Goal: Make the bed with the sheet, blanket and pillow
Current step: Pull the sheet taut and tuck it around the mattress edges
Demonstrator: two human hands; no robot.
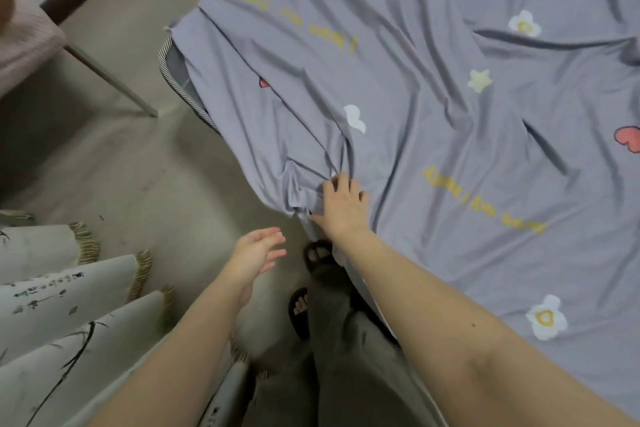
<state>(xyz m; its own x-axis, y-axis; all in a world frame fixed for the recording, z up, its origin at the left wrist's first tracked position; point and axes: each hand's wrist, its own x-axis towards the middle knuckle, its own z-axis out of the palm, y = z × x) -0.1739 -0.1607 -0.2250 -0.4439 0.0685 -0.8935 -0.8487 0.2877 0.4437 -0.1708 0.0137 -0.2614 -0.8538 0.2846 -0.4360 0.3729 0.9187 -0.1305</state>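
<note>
1. Sheet (450, 114), grey-lilac with flowers, stars, hearts and yellow lettering, lies spread over the bed (177, 70). It is heavily creased, and its near edge hangs over the side towards the floor (121, 166).
2. Right hand (343, 204) rests on the sheet at the bed's edge, fingers spread and slightly bent, thumb stretched sideways. Fabric is bunched into folds just beyond the fingertips, and the hand presses on it rather than clasping it.
3. Left hand (256, 253) hangs over the floor just beside the bed's edge, with fingers loose and nearly straight, holding nothing.
4. At the far-left corner a striped mattress edge (162, 57) shows beside the sheet.
5. Feet in dark slippers (301, 321) stand against the bed, below the hands.
6. Pale curtain folds (52, 305) with a bamboo print fill the lower left.
7. A chair leg (110, 80) slants across the floor at upper left, under a pink cushion (24, 38).
</note>
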